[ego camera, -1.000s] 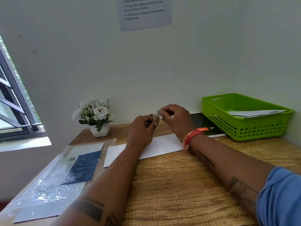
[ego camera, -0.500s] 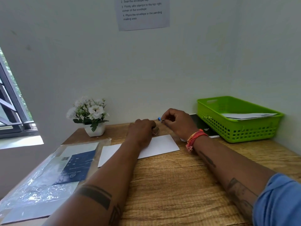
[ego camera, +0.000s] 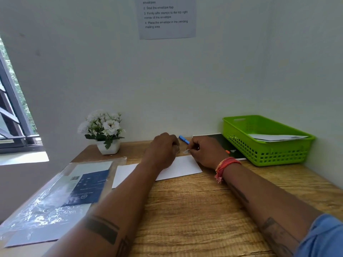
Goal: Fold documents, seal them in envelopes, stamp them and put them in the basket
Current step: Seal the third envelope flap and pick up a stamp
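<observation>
Stamping looks to be the step in hand; the right hand (ego camera: pixel 206 152) pinches a small pale piece (ego camera: pixel 186 151), likely a stamp, just above the far right corner of the white envelope (ego camera: pixel 178 168) lying flat on the bench (ego camera: pixel 204 210); the left hand (ego camera: pixel 163 148), curled over that far edge, has a grip I cannot make out; next it needs pressing down squarely there; the green basket (ego camera: pixel 267 153) waits right of the envelope.

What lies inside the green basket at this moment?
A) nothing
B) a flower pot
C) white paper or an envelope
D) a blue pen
C: a flat white paper piece rests inside the green basket, near its right side.
</observation>
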Tool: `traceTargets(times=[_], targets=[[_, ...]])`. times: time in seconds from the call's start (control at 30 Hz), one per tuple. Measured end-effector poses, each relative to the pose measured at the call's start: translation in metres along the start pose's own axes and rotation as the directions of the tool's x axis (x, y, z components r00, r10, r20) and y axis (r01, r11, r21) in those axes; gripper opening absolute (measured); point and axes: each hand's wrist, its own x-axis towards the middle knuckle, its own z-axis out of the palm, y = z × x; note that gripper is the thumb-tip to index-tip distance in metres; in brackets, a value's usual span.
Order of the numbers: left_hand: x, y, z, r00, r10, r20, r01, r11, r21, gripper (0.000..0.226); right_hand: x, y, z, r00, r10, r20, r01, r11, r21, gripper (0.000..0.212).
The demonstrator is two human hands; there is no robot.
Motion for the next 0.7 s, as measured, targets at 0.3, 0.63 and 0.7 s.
traceTargets(times=[0.3, 0.63, 0.7], targets=[[-0.015, 0.005, -0.003, 0.976, -0.032, 0.216, 0.031, 0.999, 0.004, 0.022, -0.011, -0.016, 0.000, 0.996, -0.015, 0.083, 0.033, 0.975, -0.222, 0.015], [-0.014, 0.002, 0.003, 0.965, 0.009, 0.261, -0.006, 1.000, -0.012, 0.033, -0.014, -0.022, -0.003, 0.989, -0.013, 0.147, 0.055, 0.955, -0.290, 0.019], [-0.013, 0.002, 0.002, 0.961, 0.016, 0.276, -0.018, 1.000, 0.006, 0.036, -0.014, -0.023, -0.003, 0.987, -0.010, 0.160, 0.059, 0.951, -0.304, 0.020]])
